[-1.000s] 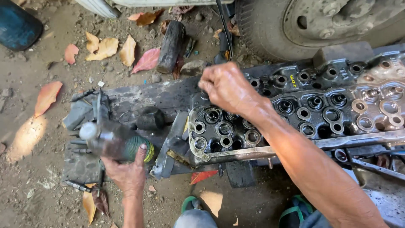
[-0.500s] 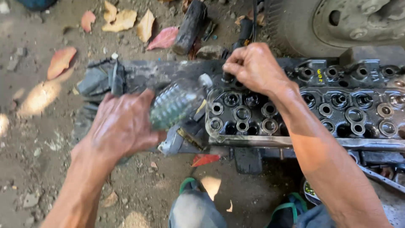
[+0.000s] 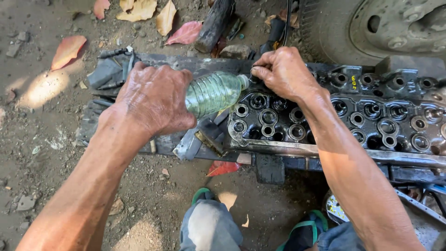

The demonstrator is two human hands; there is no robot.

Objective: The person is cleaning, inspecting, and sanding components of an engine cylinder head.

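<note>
Tyre (image 3: pixel 334 32) cut off by top edge

I have one view only, from the head camera, looking steeply down and slightly forward from close above my left hand (image 3: pixel 153 100) and right hand (image 3: pixel 285 72). My knees edge the bottom; a wheel (image 3: pixel 371 28) fills the top right corner.

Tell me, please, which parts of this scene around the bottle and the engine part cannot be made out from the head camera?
- Plastic bottle, head view: its base lies hidden under the left hand.
- Right hand: its fingertips cover whatever they pinch at the bottle's mouth.
- Cylinder head: the right edge cuts off its far end.
- Wheel: cropped by the top edge.
- Tools behind the left hand: too dirty and overlapped to identify.
</note>
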